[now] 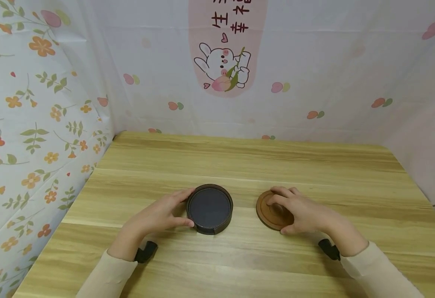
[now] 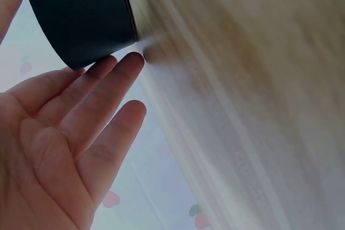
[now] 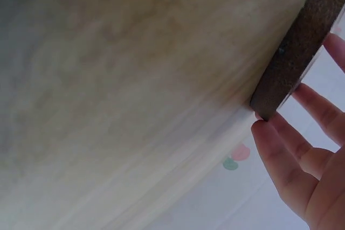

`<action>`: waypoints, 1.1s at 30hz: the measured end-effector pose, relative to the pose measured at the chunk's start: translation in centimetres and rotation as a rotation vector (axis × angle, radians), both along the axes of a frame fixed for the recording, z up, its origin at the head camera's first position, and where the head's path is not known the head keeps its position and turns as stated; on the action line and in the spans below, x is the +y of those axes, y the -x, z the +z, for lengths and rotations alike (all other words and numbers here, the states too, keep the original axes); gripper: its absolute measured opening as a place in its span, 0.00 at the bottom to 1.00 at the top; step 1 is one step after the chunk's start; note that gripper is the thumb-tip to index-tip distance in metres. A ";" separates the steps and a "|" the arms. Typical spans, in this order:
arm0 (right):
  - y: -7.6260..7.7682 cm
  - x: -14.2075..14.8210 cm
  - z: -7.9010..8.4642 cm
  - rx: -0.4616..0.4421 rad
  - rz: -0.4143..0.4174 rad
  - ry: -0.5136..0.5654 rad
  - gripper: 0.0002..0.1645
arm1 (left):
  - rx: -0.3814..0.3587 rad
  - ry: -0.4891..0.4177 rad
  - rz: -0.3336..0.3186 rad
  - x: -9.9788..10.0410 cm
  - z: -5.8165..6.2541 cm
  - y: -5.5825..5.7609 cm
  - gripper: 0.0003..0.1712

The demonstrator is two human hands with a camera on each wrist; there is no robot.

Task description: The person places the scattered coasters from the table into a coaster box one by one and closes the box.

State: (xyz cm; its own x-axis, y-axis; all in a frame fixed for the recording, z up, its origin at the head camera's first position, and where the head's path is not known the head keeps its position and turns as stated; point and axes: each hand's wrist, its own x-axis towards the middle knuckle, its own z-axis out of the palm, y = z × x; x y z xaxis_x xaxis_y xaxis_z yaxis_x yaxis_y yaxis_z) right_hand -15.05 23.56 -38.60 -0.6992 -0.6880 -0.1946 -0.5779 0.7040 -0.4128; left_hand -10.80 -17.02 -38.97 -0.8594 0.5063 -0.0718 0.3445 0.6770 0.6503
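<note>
In the head view my left hand [image 1: 160,213] rests against the left side of a round black leather-look coaster holder [image 1: 210,209]. The holder has a raised stitched wall and a notch at its front, and a dark disc fills its inside. The left wrist view shows extended fingers touching the wall of the holder [image 2: 81,14]; the little finger stands apart from it. To the right, my right hand [image 1: 303,211] holds a round brown coaster [image 1: 267,217], thumb at the near edge and fingertips at the far edge. The coaster's dark, rough side [image 3: 294,52] shows in the right wrist view.
Both discs lie on a wood-grain table [image 1: 217,265], a small gap apart. A white printed cloth [image 1: 146,103] hangs behind the table, and a floral cloth [image 1: 35,136] hangs at the left. Black camera mounts sit under both wrists.
</note>
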 end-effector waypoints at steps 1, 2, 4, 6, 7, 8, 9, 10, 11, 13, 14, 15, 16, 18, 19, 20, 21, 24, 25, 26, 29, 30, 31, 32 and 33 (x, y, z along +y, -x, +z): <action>0.0 0.0 0.0 0.002 0.006 0.002 0.39 | 0.001 0.001 0.002 0.0 0.0 0.0 0.55; 0.0 0.1 0.0 0.005 0.011 0.004 0.38 | 0.006 0.003 0.001 0.0 0.0 0.0 0.55; 0.1 0.1 0.0 0.018 0.025 0.013 0.36 | 0.011 0.006 0.002 0.0 0.0 0.0 0.55; 0.2 0.1 0.0 0.034 0.033 0.019 0.32 | 0.013 0.008 0.002 0.0 0.0 0.0 0.55; 0.2 0.1 0.0 0.039 0.033 0.021 0.31 | 0.011 0.007 0.003 0.0 0.0 0.0 0.55; 0.3 0.1 0.0 0.044 0.034 0.024 0.29 | 0.010 0.008 0.003 0.0 0.0 0.0 0.55; 0.3 0.0 0.0 0.048 0.032 0.026 0.28 | 0.006 0.008 0.005 0.0 0.1 0.0 0.55; 0.3 0.0 0.0 0.052 0.031 0.025 0.27 | 0.008 0.009 0.003 0.0 0.1 0.0 0.55; 0.3 0.0 0.0 0.051 0.029 0.025 0.27 | 0.005 0.009 0.004 0.0 0.1 0.0 0.55; 0.4 -0.1 0.0 0.052 0.028 0.027 0.27 | 0.003 0.010 0.003 0.1 0.1 0.0 0.55; 0.4 -0.1 0.0 0.055 0.028 0.027 0.26 | 0.004 0.012 0.000 0.1 0.1 0.0 0.55; 0.5 -0.1 0.0 0.058 0.028 0.026 0.26 | 0.006 0.011 -0.002 0.1 0.1 0.0 0.55; 0.5 -0.2 0.0 0.060 0.029 0.025 0.26 | 0.005 0.010 -0.003 0.1 0.1 0.0 0.55; 0.5 -0.2 0.0 0.060 0.026 0.025 0.26 | 0.003 0.009 -0.004 0.1 0.1 0.0 0.55; 0.5 -0.2 0.1 0.059 0.022 0.025 0.26 | 0.002 0.007 -0.004 0.1 0.1 0.0 0.55; 0.5 -0.3 0.1 0.059 0.019 0.024 0.26 | 0.003 0.007 -0.005 0.1 0.1 0.0 0.55; 0.5 -0.3 0.1 0.056 0.016 0.027 0.26 | 0.001 0.006 -0.004 0.1 0.1 0.0 0.55; 0.3 -0.4 0.1 0.052 0.006 0.038 0.25 | 0.002 0.005 -0.004 0.1 0.1 0.0 0.55; 0.3 -0.4 0.1 0.052 0.004 0.044 0.26 | 0.001 0.004 -0.002 0.1 0.1 0.0 0.55; 0.3 -0.5 0.1 0.054 0.005 0.048 0.26 | 0.002 0.004 -0.001 0.1 0.1 0.0 0.55; 0.2 -0.6 0.2 0.072 0.011 0.064 0.26 | 0.017 0.007 -0.005 0.1 0.0 0.0 0.55; 0.2 -0.7 0.2 0.082 0.013 0.067 0.26 | 0.022 0.007 -0.006 0.0 0.0 0.0 0.55; 0.2 -0.8 0.3 0.093 0.015 0.072 0.26 | 0.023 0.007 -0.006 0.0 0.0 0.0 0.55; 0.1 -0.9 0.3 0.101 0.017 0.079 0.27 | 0.025 0.006 -0.008 0.0 0.0 0.1 0.55; 0.1 -1.0 0.4 0.112 0.018 0.088 0.27 | 0.028 0.005 -0.010 0.0 -0.1 0.1 0.54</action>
State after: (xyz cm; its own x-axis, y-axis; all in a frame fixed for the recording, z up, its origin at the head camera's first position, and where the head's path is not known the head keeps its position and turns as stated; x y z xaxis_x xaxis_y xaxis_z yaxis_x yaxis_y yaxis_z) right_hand -15.18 22.56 -38.18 -0.7004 -0.7116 -0.0547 -0.6360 0.6571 -0.4047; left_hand -10.89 -16.97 -39.03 -0.8561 0.5142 -0.0507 0.3690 0.6770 0.6368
